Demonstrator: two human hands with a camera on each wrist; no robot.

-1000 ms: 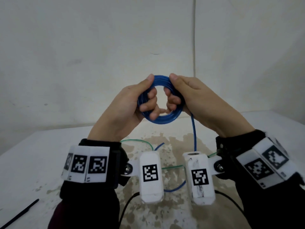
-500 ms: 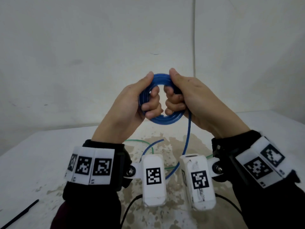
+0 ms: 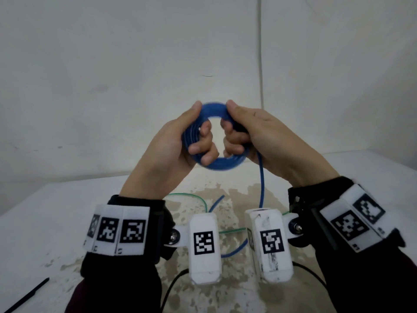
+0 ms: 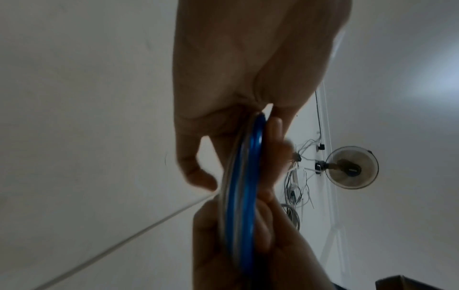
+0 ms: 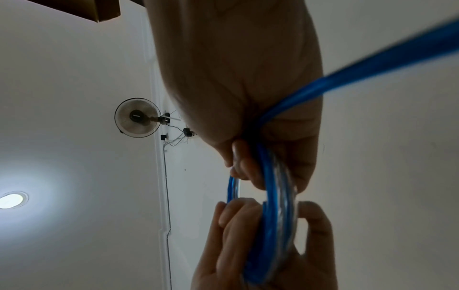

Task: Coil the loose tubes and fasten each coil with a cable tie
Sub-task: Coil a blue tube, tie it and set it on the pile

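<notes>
I hold a small coil of blue tube point(image 3: 214, 164) up in the air in front of me, with both hands on it. My left hand point(image 3: 196, 136) grips the coil's left side, thumb on top and fingers curled through the ring. My right hand point(image 3: 234, 136) grips the right side the same way. The coil point(image 4: 244, 196) shows edge-on in the left wrist view, and in the right wrist view the coil point(image 5: 275, 225) runs between both hands. A loose tail of the blue tube point(image 3: 261, 184) hangs from my right hand down to the table. A green tube point(image 3: 191, 196) lies on the table below.
The white table point(image 3: 45, 222) has a stained patch in the middle under my wrists. A black cable tie point(image 3: 27, 294) lies near the front left edge. White walls stand close behind the table.
The coil has turned in my hands and the loose blue tail has shifted. My hands have stayed at about the same height.
</notes>
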